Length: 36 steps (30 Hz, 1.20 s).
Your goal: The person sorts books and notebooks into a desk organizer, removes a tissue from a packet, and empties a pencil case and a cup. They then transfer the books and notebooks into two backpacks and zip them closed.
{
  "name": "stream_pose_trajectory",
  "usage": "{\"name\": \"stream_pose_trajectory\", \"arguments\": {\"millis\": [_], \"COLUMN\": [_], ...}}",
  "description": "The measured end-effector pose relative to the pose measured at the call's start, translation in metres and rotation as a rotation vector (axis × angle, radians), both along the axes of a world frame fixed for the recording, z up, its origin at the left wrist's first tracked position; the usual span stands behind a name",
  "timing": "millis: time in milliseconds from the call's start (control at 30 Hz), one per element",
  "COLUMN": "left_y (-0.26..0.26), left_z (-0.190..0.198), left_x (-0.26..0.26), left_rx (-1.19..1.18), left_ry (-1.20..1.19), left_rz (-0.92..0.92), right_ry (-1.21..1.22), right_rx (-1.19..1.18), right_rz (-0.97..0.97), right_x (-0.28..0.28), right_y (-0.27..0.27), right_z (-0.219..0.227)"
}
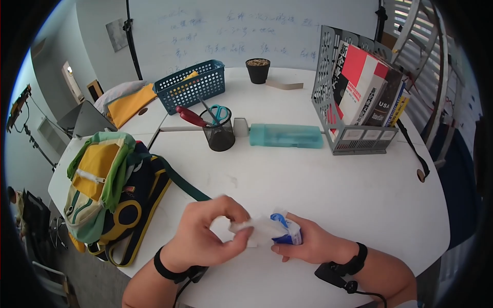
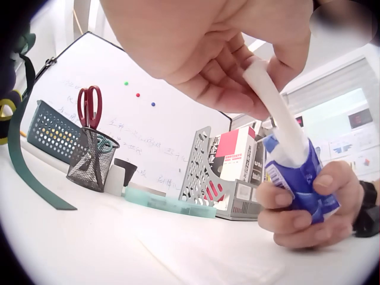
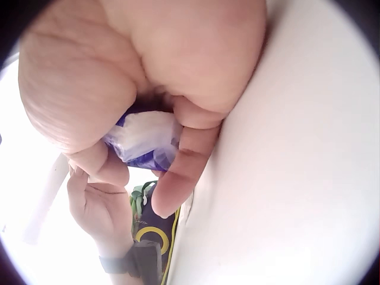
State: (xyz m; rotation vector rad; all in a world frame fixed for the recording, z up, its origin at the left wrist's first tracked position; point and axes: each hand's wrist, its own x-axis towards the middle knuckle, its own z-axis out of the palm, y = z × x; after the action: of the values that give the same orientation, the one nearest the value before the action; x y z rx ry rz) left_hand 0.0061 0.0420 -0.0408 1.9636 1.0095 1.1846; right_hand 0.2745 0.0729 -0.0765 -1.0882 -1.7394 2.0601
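Observation:
My right hand (image 1: 308, 238) grips a small blue and white plastic tissue pack (image 2: 300, 184) low over the white table. From the pack's open end a white tissue (image 2: 276, 110) sticks out, stretched up toward the left. Thumb and fingers of my left hand (image 1: 213, 231) pinch the tissue's far end. In the right wrist view the pack (image 3: 145, 139) lies between the right thumb and fingers, its back part hidden in the palm.
A green and yellow backpack (image 1: 102, 190) stands at the left, its strap trailing toward my left hand. Farther back are a mesh pen cup (image 1: 219, 134), teal case (image 1: 285, 136), blue basket (image 1: 192, 87), plant pot (image 1: 258, 72) and grey book holder (image 1: 359, 146) on the table (image 1: 380, 205).

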Motion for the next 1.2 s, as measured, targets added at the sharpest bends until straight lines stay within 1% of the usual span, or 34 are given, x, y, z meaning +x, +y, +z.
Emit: {"name": "stream_pose_trajectory", "arguments": {"millis": [33,67,100,133,167,200,233,267,300,333,400,467,533,567,633,700,767,800,867,967,1067,1133,1200], "left_y": [0.001,0.001,0.004,0.009,0.013,0.015,0.017,0.018,0.019,0.018,0.018,0.009,0.002,0.0,-0.004,-0.004,-0.002,-0.002,-0.003,-0.004,-0.005,-0.004,-0.002], "left_z": [0.002,0.005,0.007,0.01,0.011,0.009,0.006,0.003,-0.001,-0.003,-0.003,0.0,0.0,-0.002,-0.007,-0.011,-0.014,-0.017,-0.018,-0.016,-0.009,-0.007,-0.006], "left_x": [0.0,0.0,-0.005,-0.014,-0.018,-0.017,-0.014,-0.009,-0.003,-0.002,0.001,0.012,0.02,0.025,0.033,0.037,0.037,0.036,0.037,0.038,0.034,0.032,0.032], "left_rx": [-0.035,-0.073,-0.073,-0.182,-0.292,-0.296,-0.376,-0.456,-0.167,-0.168,0.033,0.074,0.191,0.185,0.216,0.196,0.193,0.222,0.251,0.264,0.249,0.297,0.313], "left_ry": [-0.091,-0.183,-0.184,-0.139,-0.094,-0.094,-0.03,0.036,0.253,0.254,0.37,0.243,0.326,0.323,0.367,0.34,0.312,0.313,0.313,0.313,0.29,0.277,0.284], "left_rz": [0.043,0.086,0.086,0.063,0.041,0.041,0.05,0.058,0.161,0.16,0.146,0.003,-0.052,-0.048,0.025,0.051,0.077,0.044,0.014,0.045,0.033,-0.015,-0.019], "right_ry": [0.092,0.183,0.266,0.265,0.317,0.368,0.386,0.386,0.384,0.383,0.362,0.338,0.273,0.246,0.208,0.174,0.17,0.169,0.16,0.178,0.157,0.154,0.151], "right_rx": [-0.026,-0.054,-0.081,-0.083,-0.129,-0.177,-0.194,-0.2,-0.206,-0.208,-0.193,-0.183,-0.158,-0.129,-0.113,-0.092,0.078,0.081,-0.078,-0.027,-0.055,-0.061,-0.068], "right_rz": [-0.08,-0.158,-0.171,-0.171,-0.151,-0.131,-0.089,-0.092,-0.06,-0.026,-0.022,-0.02,0.041,0.051,0.07,0.085,0.145,0.145,0.062,0.068,0.034,0.032,0.035], "right_x": [0.003,0.004,0.003,0.004,0.006,0.009,0.012,0.013,0.013,0.013,0.01,0.008,0.006,0.006,0.006,0.006,0.007,0.005,0.003,0.004,0.003,0.004,0.004], "right_y": [0.001,0.002,0.006,0.008,0.01,0.011,0.012,0.012,0.012,0.012,0.009,0.008,0.007,0.005,0.004,0.002,0.003,0.003,-0.001,-0.002,0.002,0.003,0.002], "right_z": [-0.02,-0.031,-0.022,-0.021,-0.02,-0.021,-0.021,-0.021,-0.021,-0.02,-0.012,-0.009,-0.01,-0.013,-0.014,-0.018,-0.026,-0.023,-0.014,-0.014,-0.009,-0.012,-0.015]}}
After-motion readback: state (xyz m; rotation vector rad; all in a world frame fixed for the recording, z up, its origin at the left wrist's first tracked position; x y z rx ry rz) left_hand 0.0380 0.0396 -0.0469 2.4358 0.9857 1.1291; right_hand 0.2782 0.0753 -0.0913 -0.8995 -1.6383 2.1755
